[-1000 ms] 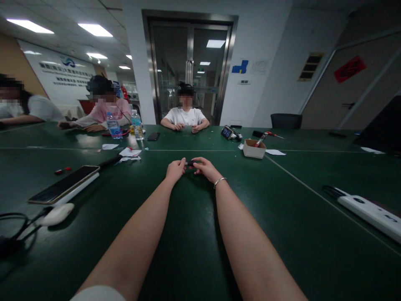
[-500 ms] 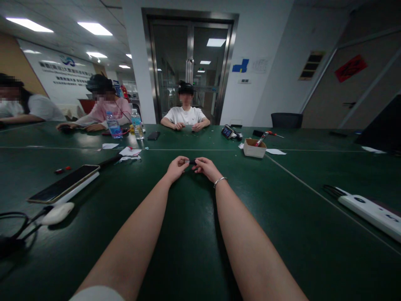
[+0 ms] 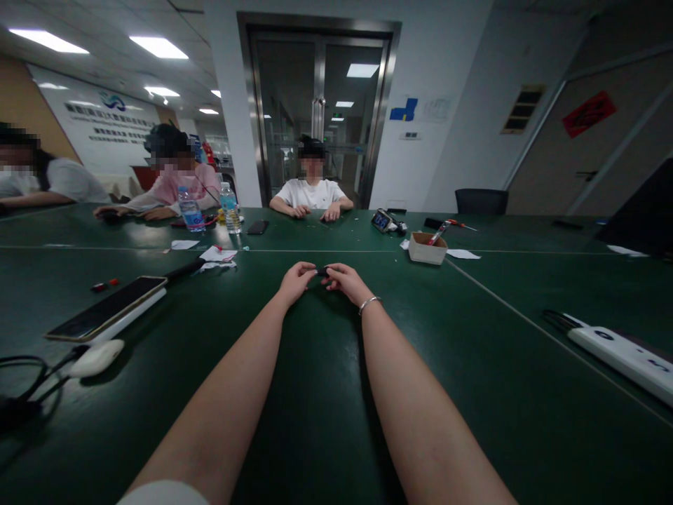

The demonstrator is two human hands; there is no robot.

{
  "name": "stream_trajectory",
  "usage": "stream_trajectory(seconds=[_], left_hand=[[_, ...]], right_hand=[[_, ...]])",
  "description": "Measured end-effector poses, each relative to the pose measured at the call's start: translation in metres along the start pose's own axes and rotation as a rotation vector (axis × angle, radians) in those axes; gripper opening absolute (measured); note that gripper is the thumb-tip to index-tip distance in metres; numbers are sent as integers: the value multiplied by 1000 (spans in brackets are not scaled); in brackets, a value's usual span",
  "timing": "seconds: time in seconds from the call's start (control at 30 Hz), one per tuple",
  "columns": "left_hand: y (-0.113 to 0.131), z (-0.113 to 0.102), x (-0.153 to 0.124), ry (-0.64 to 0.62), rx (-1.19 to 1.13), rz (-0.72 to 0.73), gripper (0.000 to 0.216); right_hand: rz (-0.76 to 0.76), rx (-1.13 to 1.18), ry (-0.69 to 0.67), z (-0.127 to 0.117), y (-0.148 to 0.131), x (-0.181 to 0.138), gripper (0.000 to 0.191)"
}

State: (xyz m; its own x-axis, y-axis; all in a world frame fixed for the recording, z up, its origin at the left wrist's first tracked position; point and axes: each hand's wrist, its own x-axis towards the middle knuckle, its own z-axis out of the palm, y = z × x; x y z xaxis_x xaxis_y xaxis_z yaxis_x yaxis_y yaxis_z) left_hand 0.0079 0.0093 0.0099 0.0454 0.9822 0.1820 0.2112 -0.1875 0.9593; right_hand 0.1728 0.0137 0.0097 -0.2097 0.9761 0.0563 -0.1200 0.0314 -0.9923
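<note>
- Left hand (image 3: 295, 280) and right hand (image 3: 341, 279) meet over the dark green table top (image 3: 326, 393), fingertips of both pinched onto one small dark object (image 3: 322, 271) between them.
- Small dark object sits just above the table, straight ahead of the person, well apart from the phone on the white slab (image 3: 108, 310) at left.
- Risk: grip is fingertip-only on a tiny piece; a twist or pull from either hand could pop it loose onto the table, likely hard to spot, dark on dark.
- Long axis looks roughly left-right, hand to hand; which end is which too small to tell.
- Silver bracelet (image 3: 369, 303) on right wrist.
</note>
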Motion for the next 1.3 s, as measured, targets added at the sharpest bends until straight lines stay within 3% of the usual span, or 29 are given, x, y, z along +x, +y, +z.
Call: stream_trajectory(seconds=[0.93, 1.3], left_hand=[[-1, 1, 0, -34, 19, 10, 33], [0, 1, -2, -59, -26, -15, 26]], right_hand=[[-9, -15, -29, -1, 1, 0, 12], [-16, -18, -28, -1, 2, 0, 12]])
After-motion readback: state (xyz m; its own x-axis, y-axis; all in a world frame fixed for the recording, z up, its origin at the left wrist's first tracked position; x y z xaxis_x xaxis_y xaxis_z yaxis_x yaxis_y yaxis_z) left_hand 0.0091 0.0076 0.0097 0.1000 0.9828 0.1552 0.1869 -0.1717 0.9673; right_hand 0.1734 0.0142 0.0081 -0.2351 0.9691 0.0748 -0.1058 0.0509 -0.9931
